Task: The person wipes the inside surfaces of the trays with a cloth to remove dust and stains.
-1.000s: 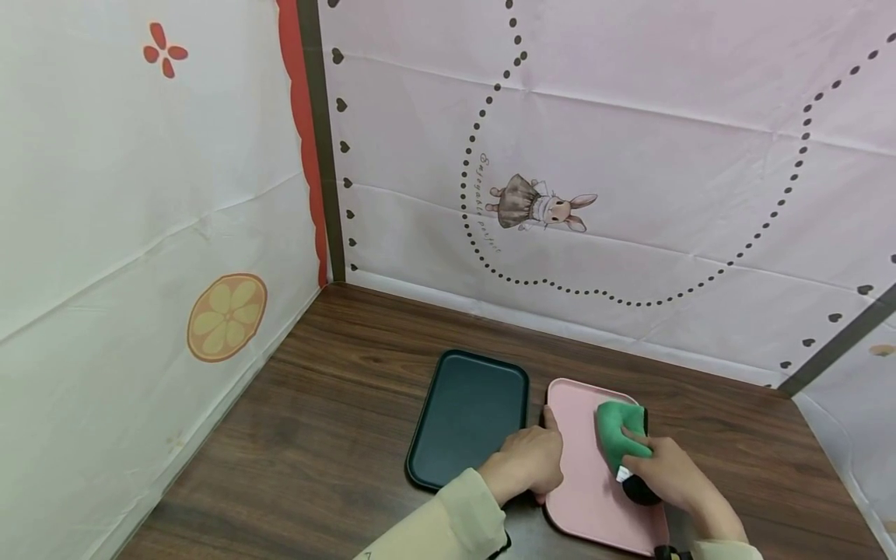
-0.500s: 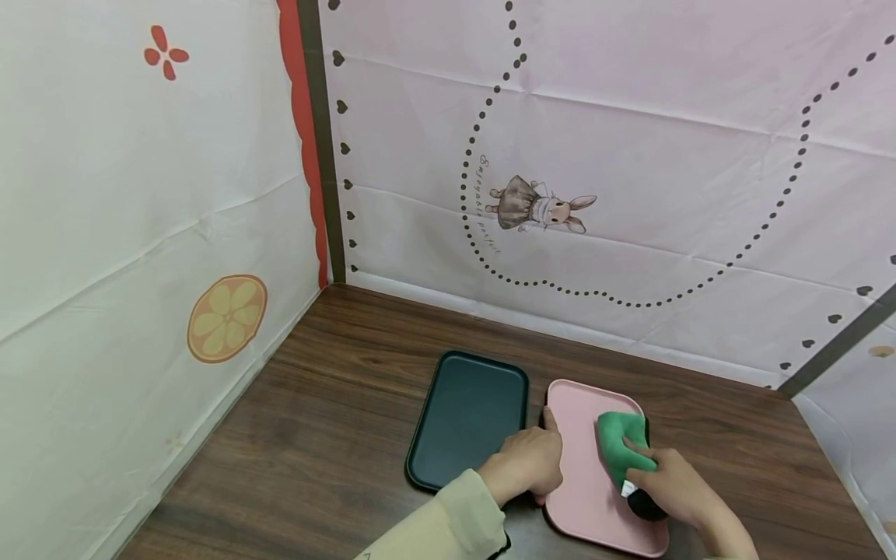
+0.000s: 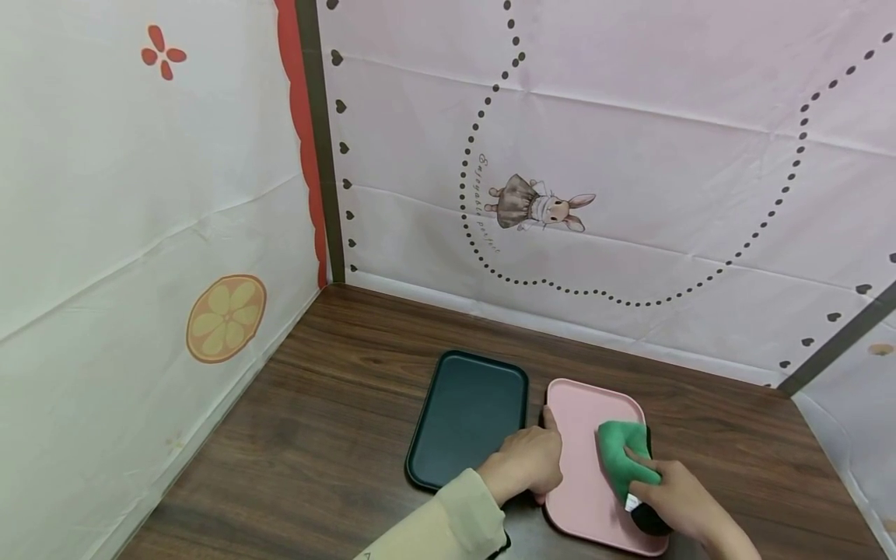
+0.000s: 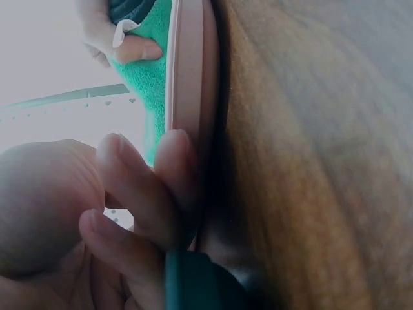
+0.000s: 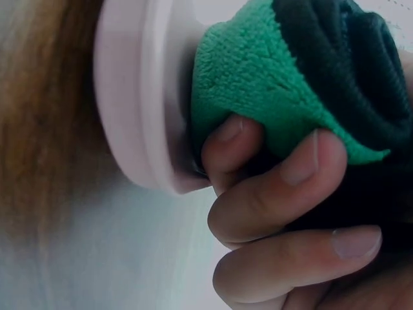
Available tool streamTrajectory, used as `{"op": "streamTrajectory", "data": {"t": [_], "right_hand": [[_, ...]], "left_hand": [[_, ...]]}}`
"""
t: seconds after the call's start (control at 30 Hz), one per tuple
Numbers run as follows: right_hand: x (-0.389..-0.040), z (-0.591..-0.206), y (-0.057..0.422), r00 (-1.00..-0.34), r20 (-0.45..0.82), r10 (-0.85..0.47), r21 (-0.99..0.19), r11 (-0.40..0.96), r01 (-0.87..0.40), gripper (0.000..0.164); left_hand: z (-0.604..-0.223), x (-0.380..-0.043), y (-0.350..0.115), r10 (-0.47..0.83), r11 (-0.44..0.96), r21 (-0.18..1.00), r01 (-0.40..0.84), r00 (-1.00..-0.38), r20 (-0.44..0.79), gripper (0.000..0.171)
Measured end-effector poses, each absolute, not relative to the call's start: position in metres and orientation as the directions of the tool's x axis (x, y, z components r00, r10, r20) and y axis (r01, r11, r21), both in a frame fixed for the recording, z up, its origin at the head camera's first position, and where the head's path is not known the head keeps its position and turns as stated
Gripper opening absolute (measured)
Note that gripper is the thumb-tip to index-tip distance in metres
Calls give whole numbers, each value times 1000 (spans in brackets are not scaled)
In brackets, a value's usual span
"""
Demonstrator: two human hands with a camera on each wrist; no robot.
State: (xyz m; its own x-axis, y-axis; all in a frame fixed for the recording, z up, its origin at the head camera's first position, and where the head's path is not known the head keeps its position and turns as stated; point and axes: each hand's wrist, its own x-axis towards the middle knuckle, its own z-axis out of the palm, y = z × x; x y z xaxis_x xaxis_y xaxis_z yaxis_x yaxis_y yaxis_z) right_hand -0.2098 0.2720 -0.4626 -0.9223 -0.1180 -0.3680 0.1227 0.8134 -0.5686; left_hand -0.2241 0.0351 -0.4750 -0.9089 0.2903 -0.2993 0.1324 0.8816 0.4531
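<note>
A folded green cleaning cloth (image 3: 623,457) with a dark trim and a small white tag lies on the right side of the pink tray (image 3: 581,435). My right hand (image 3: 682,494) grips it from above, its fingers curled round the bunched cloth (image 5: 251,71) in the right wrist view. Along the tray's left edge rests my left hand (image 3: 528,460), index finger extended beside the rim. In the left wrist view a fingertip of that hand (image 4: 139,200) touches the side of the pink tray (image 4: 188,71); its other fingers are bent, with nothing visible between them.
A dark green tray (image 3: 472,416) lies just left of the pink one, partly behind my left hand. Both rest on a brown wooden table (image 3: 315,435). Printed white curtains (image 3: 630,194) enclose the table at the back and sides.
My right hand has drawn the cloth toward the near right corner of the pink tray. The left hand and both trays have stayed in place.
</note>
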Motion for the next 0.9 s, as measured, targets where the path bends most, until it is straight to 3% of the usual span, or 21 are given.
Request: {"op": "streamTrajectory", "data": {"t": [0.23, 0.53, 0.77, 0.9], "right_hand": [[-200, -463, 272, -910, -395, -128, -612, 776, 156, 65], [-191, -462, 273, -918, -367, -150, -598, 794, 109, 62], [-186, -463, 271, -905, -418, -82, -556, 811, 183, 64], [-185, -462, 275, -891, -435, -127, -577, 800, 167, 65]], "left_hand": [[-475, -224, 35, 290, 881, 455, 130, -908, -303, 95], [-474, -224, 34, 293, 879, 460, 127, -904, -310, 94], [-474, -224, 34, 295, 879, 460, 129, -904, -310, 93], [-474, -224, 34, 292, 880, 459, 127, -905, -310, 93]]}}
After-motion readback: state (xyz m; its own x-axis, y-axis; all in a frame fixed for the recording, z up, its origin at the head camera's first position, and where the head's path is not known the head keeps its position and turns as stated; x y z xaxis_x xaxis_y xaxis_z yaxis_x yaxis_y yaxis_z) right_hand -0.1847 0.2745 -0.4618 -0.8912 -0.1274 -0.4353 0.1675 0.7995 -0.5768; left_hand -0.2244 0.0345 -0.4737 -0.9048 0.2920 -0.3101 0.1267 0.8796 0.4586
